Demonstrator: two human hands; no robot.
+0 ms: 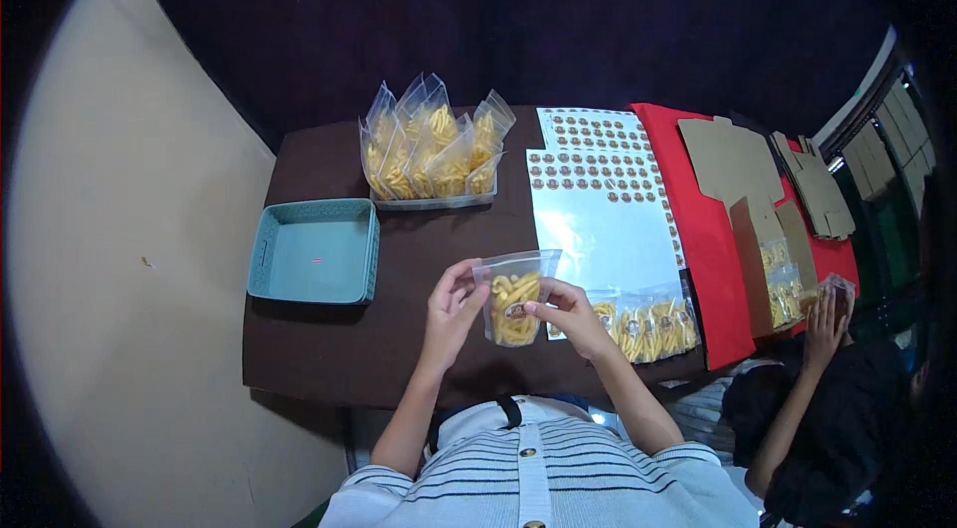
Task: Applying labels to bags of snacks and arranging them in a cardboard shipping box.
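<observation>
Between my hands, a clear plastic pouch of yellow stick snacks (508, 333) is held upright above the table. My left hand (453, 304) pinches its upper left edge between thumb and fingers. My right hand (574, 312) grips the right side, its thumb beside a round brown sticker (516, 311) on the pouch front. Just right of that hand, a row of filled pouches (650, 326) lies on the lower part of a sticker sheet (591, 229). That sheet carries rows of round stickers along its top and right side, with a bare white area in the middle.
A tray (437, 204) of upright filled pouches stands at the back. To the left is a light blue plastic basket (314, 259). On a red cloth (695, 251) are an opened cardboard box (748, 274) with pouches and flattened cardboard (815, 188). A co-worker's hand (826, 318) holds a pouch there.
</observation>
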